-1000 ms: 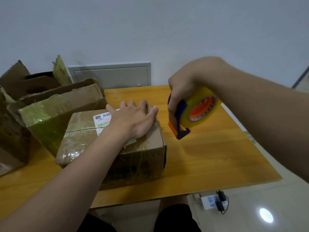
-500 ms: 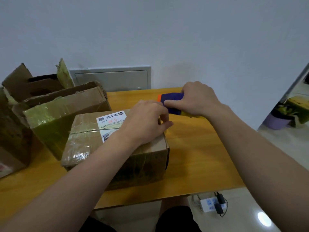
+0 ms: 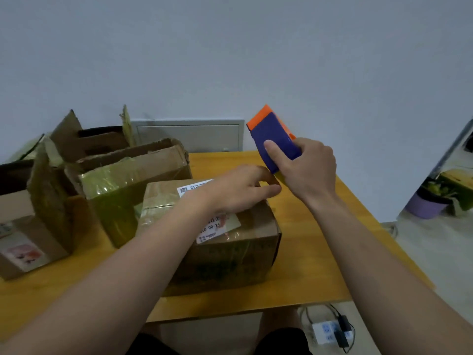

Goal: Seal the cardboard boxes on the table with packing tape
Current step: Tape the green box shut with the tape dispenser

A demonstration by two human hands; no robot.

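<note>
Wooden table [image 3: 320, 252]: my left hand [image 3: 238, 190] pinches tape end [image 3: 277, 178] at far edge of box [image 3: 230, 252]; my right hand [image 3: 309, 170] grips raised dispenser [image 3: 273, 134].

Grey access panel [image 3: 188, 135] low on wall [image 3: 230, 60]. White pwr strip [image 3: 326, 331] w/ black plugs [image 3: 343, 322] on floor [image 3: 435, 252]. Purple plant pot [image 3: 425, 204] far right.

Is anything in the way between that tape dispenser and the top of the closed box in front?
Only the left hand, over the closed box's far right corner, right below the tape dispenser that the right hand grips. Nothing else visible lies between them.
</note>
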